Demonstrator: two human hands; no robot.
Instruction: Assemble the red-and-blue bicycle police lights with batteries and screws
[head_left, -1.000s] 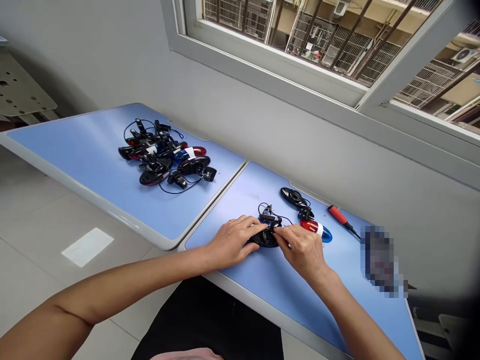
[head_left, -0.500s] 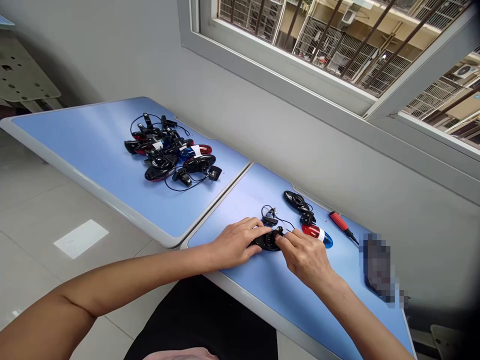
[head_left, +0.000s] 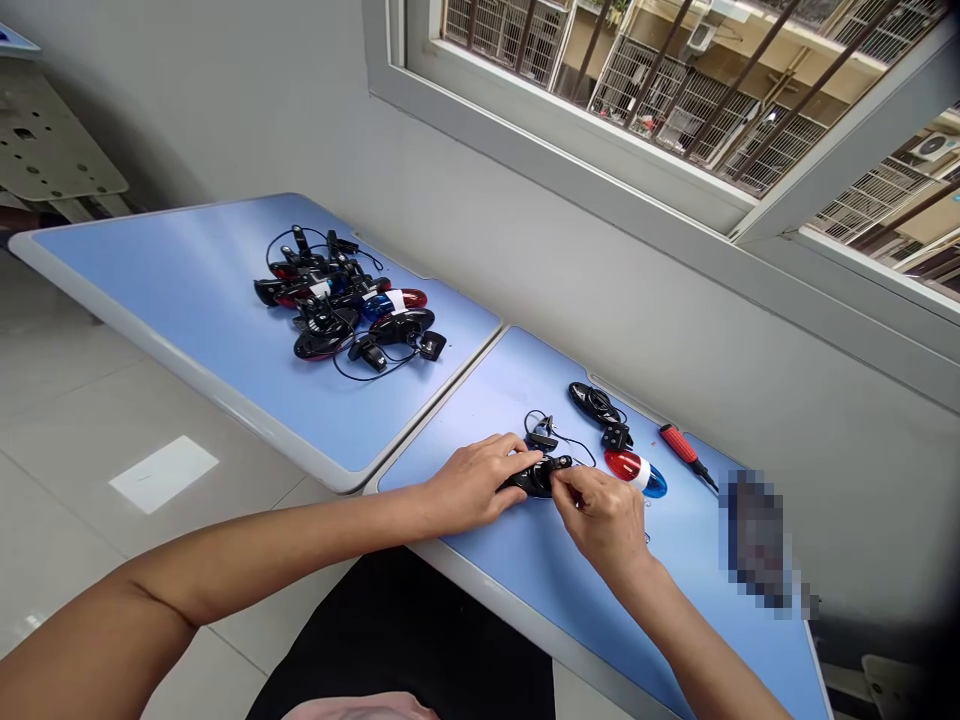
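My left hand (head_left: 480,482) is closed around the left end of a black oval plastic housing (head_left: 534,482), holding it down on the blue table. On top of the housing, a short black clamp piece (head_left: 556,463) sticks up toward the right. Thumb and fingers of my right hand (head_left: 600,510) are pinched together against the right side of that clamp; what they grip is hidden. Just behind the housing lies a small black switch box (head_left: 541,438) with a thin looping cable.
A red and blue light cover (head_left: 636,472), another black housing (head_left: 596,402) and a red-handled screwdriver (head_left: 686,452) lie to the right. Several similar light units (head_left: 322,330) are heaped on the left table (head_left: 187,290). A blurred-out object (head_left: 757,540) sits at the right edge.
The clamp piece on the housing has swung over toward the right. My right hand has shifted slightly, its fingers curled in more. My left hand keeps its hold.
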